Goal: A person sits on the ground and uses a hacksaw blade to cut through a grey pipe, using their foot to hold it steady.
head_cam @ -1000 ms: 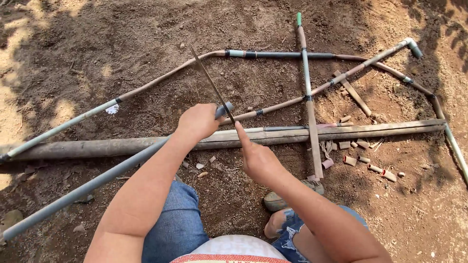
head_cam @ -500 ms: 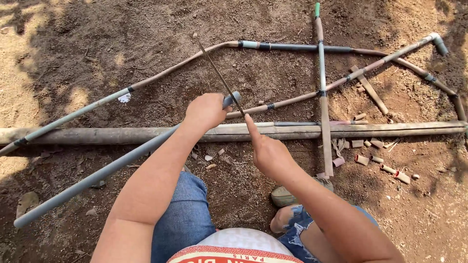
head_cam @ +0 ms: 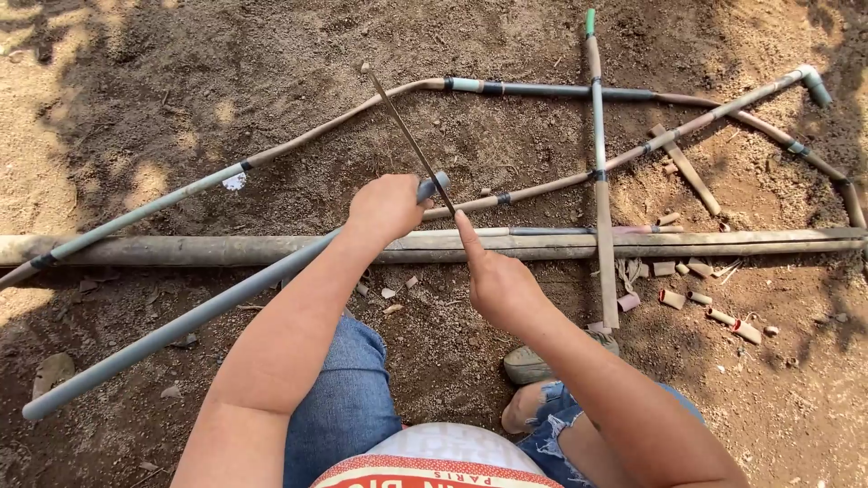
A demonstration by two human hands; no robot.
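Note:
My left hand is closed around the near end of a long grey pipe, which slants from the lower left up onto a thick log lying across the ground. My right hand grips a thin saw blade, forefinger stretched along it. The blade slants up and to the left and crosses the pipe's tip just beside my left hand.
Thin pipes and canes lie on the dirt beyond the log: a long curved one, an upright one and a slanted one. Several short cut pipe pieces lie at the right. My knees and one shoe are at the bottom.
The view has shifted a little, so everything sits further right and lower in the frame. Both hands keep the same hold on pipe and blade.

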